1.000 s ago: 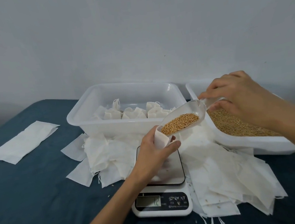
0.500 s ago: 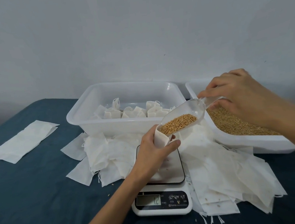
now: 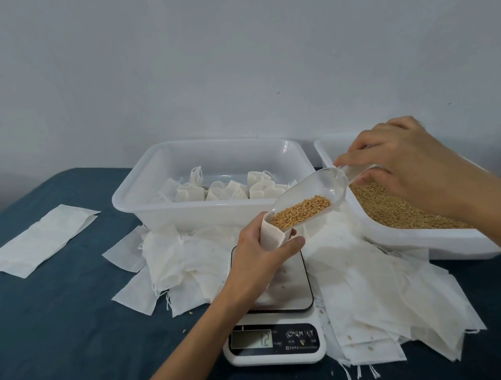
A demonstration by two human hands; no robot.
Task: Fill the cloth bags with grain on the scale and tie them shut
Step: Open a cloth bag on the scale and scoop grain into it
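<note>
The left hand (image 3: 261,258) holds a small cloth bag (image 3: 272,233) open over the scale (image 3: 274,318), near the middle of the tabletop (image 3: 58,328). The right hand (image 3: 398,167) grips a clear scoop (image 3: 310,198) of grain (image 3: 301,211), its lip at the bag's mouth. It looks best to tip slowly, keep the mouth wide, and watch the number so no grain spills.

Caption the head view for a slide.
Left hand holds a cloth bag over the scale while right hand tips a grain scoop in.
</note>
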